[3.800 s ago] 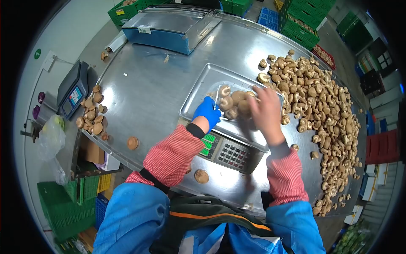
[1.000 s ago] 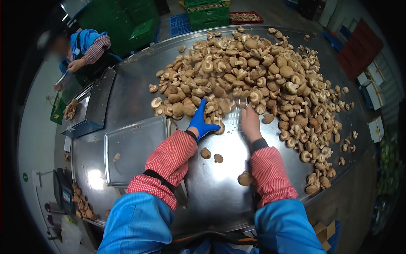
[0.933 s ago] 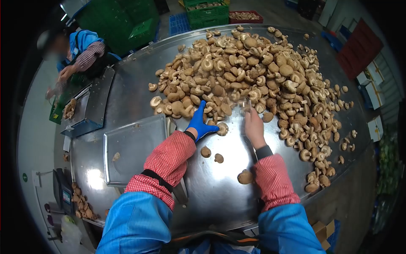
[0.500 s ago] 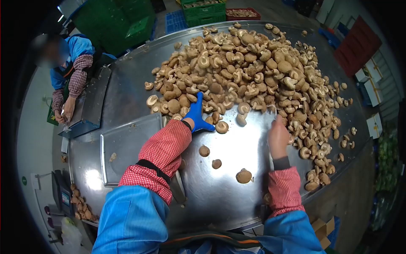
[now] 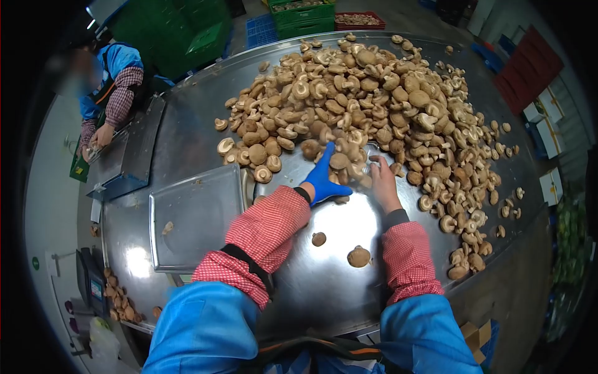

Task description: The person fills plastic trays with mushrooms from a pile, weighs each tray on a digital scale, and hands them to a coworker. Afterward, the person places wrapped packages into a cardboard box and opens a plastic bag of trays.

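My left hand [image 5: 325, 176], in a blue glove, has its thumb and fingers spread against mushrooms at the near edge of a large mushroom pile [image 5: 398, 93]. Facing it from the right is my bare right hand [image 5: 382, 181], its fingers curved beside the same mushrooms. A clear, see-through thing is partly visible at its fingertips, too faint to make out. Between the hands lie several mushrooms, some blurred. Nearer to me, two loose mushrooms [image 5: 359, 256] rest on the steel table [image 5: 311, 287].
An empty metal tray [image 5: 193, 218] lies left of my left arm. Further left, a co-worker [image 5: 115, 81] stands at a metal box [image 5: 134, 149]. A scale [image 5: 93, 283] and a small mushroom group [image 5: 118, 299] are at lower left. Green crates [image 5: 302, 15] stand behind the table.
Since half a second ago, my left hand has moved right and pushed against mushrooms, and my right hand has come left towards it. Earlier, both hands were over mushrooms on the tray on a scale.
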Tool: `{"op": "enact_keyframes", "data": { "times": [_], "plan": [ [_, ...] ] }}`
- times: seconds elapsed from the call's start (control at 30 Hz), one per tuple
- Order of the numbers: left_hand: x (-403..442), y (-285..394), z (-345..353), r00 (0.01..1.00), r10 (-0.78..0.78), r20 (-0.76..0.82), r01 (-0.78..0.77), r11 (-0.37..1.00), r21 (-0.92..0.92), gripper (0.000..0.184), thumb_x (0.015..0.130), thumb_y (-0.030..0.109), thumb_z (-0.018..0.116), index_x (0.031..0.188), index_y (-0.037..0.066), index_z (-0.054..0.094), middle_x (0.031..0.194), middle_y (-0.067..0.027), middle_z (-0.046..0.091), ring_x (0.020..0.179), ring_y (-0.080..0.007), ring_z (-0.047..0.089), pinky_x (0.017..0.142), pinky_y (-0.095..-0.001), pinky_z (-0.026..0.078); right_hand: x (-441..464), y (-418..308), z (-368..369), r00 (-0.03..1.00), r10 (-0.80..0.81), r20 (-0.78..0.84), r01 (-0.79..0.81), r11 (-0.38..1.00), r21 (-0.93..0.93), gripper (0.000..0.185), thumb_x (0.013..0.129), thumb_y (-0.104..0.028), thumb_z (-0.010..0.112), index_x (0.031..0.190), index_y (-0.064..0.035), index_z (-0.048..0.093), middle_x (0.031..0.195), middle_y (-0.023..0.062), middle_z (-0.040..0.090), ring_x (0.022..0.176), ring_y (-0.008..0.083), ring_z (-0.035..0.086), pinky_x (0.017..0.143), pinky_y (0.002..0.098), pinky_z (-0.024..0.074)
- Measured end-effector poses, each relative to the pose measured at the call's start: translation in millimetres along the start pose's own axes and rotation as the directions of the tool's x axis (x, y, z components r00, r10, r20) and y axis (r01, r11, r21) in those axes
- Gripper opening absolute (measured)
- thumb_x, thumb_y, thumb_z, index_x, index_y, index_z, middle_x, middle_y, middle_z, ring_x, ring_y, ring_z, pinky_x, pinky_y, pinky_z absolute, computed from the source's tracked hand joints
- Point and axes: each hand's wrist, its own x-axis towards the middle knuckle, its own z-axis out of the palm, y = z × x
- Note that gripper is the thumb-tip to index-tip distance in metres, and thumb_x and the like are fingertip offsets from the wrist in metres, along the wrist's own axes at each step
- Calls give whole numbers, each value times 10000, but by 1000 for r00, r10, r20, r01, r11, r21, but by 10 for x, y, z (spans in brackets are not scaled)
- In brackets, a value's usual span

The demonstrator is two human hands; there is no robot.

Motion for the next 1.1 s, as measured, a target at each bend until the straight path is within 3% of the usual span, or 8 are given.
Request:
{"op": "enact_keyframes", "data": {
  "times": [0.27,0.6,0.73,0.8,0.87,0.97,1.07,1.1],
  "plan": [
    [-176,539,398,979,-176,-100,183,980,75,1322,540,406,899,1495,71,49,1451,-232,321,1299,-342,413,1077,-387,367,-408,12,-47,937,334,101,-314,680,663,359,1020,-301,368,1174,-20,531,1066,112,615,940,182,598,791,302,492],
    [-862,692,293,997,78,-20,-78,997,16,1423,542,411,909,1493,98,-101,1492,-225,230,1384,-316,275,1124,-404,284,-1165,-367,48,904,378,202,-371,456,809,361,1022,-387,320,1183,-87,442,907,75,594,649,141,607,502,253,534],
    [-1131,680,77,979,-189,-74,97,757,-646,1086,814,438,718,1501,106,-56,1478,-235,233,1352,-316,317,1079,-384,341,-1398,-699,55,896,411,166,-367,478,798,382,1015,-418,322,1193,-96,426,869,64,579,595,141,594,401,229,505],
    [-1239,726,-17,940,-313,-135,127,688,-714,858,921,592,457,1511,111,60,1413,-193,370,1261,-295,443,1023,-352,386,-1489,-862,106,906,394,155,-350,492,797,396,1014,-426,317,1199,-92,424,889,71,583,593,143,592,409,230,510],
    [-1274,714,-151,939,-342,-26,192,589,-785,844,893,635,466,1491,101,200,1325,-197,487,1215,-292,494,1010,-340,387,-1564,-1037,224,919,372,133,-319,503,803,412,1014,-433,311,1208,-88,422,919,81,585,587,148,590,413,234,514],
    [-1270,356,-219,905,-260,-336,181,951,-249,810,867,617,530,1450,99,310,1208,-209,576,1143,-292,552,972,-341,415,-1669,-1291,543,933,348,92,-260,474,841,448,1012,-448,301,1233,-74,409,1016,110,582,602,160,599,418,253,524],
    [-1582,606,-613,890,-282,-358,270,959,-85,801,848,577,590,1440,109,323,1152,-220,605,1076,-315,593,924,-353,450,-1782,-1471,889,942,305,137,-278,487,828,491,1008,-466,307,1278,-59,363,1060,139,561,690,189,631,452,283,548],
    [-1618,468,-675,865,-192,-463,140,980,-145,657,879,379,660,1425,146,378,961,-110,609,859,-152,570,789,-288,476,-1800,-1517,1060,956,266,121,-236,454,859,517,1006,-472,314,1291,-42,343,1105,152,537,718,217,643,482,298,560]
  ]
}}
